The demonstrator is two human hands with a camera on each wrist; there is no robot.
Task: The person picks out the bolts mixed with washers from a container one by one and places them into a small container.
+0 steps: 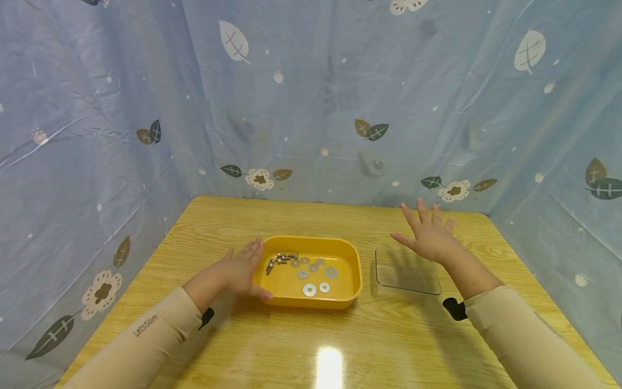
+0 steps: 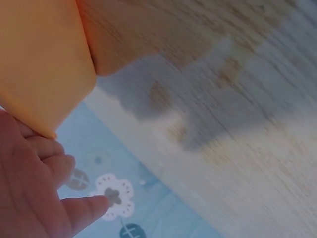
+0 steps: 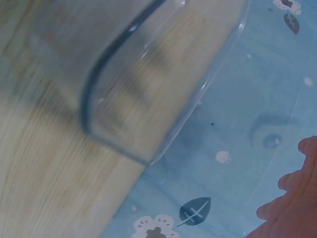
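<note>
A yellow tray (image 1: 344,281) lies on the table with several metal bolts (image 1: 279,260) heaped at its left and several flat washers (image 1: 309,290) scattered in its middle. My left hand (image 1: 238,270) rests against the tray's left end, thumb at the near corner and fingers along the side. In the left wrist view those fingers touch the tray's rim (image 2: 74,101), with the little finger sticking out. A clear rectangular container (image 1: 408,273) stands right of the tray. Fingers spread, my right hand (image 1: 432,237) hovers beyond and above it, holding nothing.
The wooden table (image 1: 291,346) carries a bright light reflection near its front. Blue patterned cloth (image 1: 311,108) hangs behind and on both sides. Black straps (image 1: 455,309) show at the wrists under the beige sleeves (image 1: 525,335).
</note>
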